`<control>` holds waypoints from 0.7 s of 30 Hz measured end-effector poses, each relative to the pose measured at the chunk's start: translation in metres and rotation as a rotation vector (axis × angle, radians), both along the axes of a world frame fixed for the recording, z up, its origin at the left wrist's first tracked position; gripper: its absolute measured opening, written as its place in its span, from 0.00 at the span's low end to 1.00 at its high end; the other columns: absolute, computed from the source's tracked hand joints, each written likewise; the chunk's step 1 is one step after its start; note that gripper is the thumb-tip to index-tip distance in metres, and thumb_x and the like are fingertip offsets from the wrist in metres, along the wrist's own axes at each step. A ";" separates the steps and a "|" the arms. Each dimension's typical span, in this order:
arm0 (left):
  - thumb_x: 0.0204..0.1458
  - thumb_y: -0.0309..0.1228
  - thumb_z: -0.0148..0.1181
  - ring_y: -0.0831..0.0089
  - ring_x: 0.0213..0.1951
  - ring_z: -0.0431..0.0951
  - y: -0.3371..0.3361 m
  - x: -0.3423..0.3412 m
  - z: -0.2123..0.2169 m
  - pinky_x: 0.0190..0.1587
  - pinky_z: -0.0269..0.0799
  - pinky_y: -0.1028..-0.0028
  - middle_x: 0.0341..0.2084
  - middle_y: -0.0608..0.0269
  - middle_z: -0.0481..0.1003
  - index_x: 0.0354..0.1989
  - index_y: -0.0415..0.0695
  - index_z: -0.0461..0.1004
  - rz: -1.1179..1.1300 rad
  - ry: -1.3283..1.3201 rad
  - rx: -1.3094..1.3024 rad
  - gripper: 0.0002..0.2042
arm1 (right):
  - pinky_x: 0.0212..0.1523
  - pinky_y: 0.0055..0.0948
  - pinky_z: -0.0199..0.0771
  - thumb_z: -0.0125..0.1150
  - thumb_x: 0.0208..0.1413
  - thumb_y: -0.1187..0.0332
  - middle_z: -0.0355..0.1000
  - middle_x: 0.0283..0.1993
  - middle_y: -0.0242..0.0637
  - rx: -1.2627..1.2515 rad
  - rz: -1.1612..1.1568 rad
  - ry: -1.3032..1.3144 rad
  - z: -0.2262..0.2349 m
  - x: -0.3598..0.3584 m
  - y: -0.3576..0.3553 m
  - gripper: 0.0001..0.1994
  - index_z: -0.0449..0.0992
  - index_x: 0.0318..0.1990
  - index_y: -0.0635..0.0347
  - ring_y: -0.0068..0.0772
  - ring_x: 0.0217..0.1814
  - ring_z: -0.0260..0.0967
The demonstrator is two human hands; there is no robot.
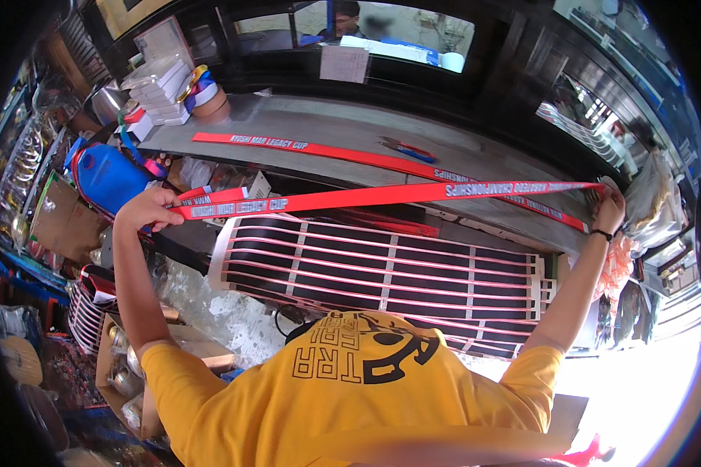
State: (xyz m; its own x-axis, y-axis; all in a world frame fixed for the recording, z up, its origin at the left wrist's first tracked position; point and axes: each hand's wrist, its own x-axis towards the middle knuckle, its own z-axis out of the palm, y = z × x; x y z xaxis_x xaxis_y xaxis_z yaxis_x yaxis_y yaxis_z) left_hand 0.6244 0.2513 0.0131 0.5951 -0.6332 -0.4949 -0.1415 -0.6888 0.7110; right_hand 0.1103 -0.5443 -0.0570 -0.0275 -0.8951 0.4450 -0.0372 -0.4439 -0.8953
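Red ribbon [350, 198] with white print is stretched above the near part of the grey bench [311, 121], spanning left to right between the person's 2 hands. The left hand [149, 208] grips the left end, with the thumb and fingers pressed together on the fabric; short, folded tails lie beside the grip. The right hand [611, 206] pinches the opposite end, where the ribbon narrows to an edge-on view; individual fingertip positions cannot be told. A 2nd red ribbon [343, 153] lies diagonally on the bench, beyond the held ribbon. A hand tool [413, 152] with red and blue handles rests just beside its far edge. On the near side, a black panel [343, 257] carries pale lengthwise strips. At far left, white boxes [160, 86] are stacked on the bench; a blue bag [109, 175] sits nearer.
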 end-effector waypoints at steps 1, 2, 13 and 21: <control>0.47 0.27 0.67 0.83 0.13 0.66 0.003 0.002 0.000 0.17 0.59 0.80 0.18 0.68 0.71 0.30 0.36 0.75 -0.008 -0.047 0.047 0.08 | 0.13 0.18 0.53 0.62 0.59 0.64 0.67 0.20 0.24 -0.009 0.024 0.045 -0.002 -0.010 -0.006 0.08 0.78 0.40 0.58 0.14 0.14 0.57; 0.47 0.27 0.68 0.83 0.13 0.66 0.007 0.004 0.000 0.17 0.59 0.80 0.19 0.68 0.72 0.30 0.36 0.76 -0.020 -0.088 0.084 0.08 | 0.16 0.18 0.59 0.56 0.56 0.73 0.74 0.27 0.29 0.029 -0.014 0.095 -0.003 -0.020 -0.014 0.12 0.81 0.46 0.59 0.16 0.17 0.62; 0.57 0.35 0.61 0.85 0.12 0.59 0.036 0.027 -0.024 0.15 0.51 0.80 0.12 0.73 0.64 0.25 0.41 0.72 0.237 -0.079 -0.210 0.12 | 0.34 0.26 0.72 0.58 0.59 0.65 0.77 0.36 0.36 -0.093 -0.185 0.290 -0.032 -0.095 -0.077 0.13 0.77 0.44 0.68 0.25 0.33 0.73; 0.56 0.35 0.64 0.88 0.14 0.60 0.019 0.043 -0.036 0.15 0.51 0.82 0.19 0.73 0.69 0.33 0.40 0.74 0.466 -0.158 -0.499 0.10 | 0.15 0.19 0.59 0.59 0.61 0.59 0.71 0.25 0.27 -0.134 -0.263 0.296 -0.028 -0.074 -0.046 0.15 0.76 0.45 0.62 0.13 0.18 0.62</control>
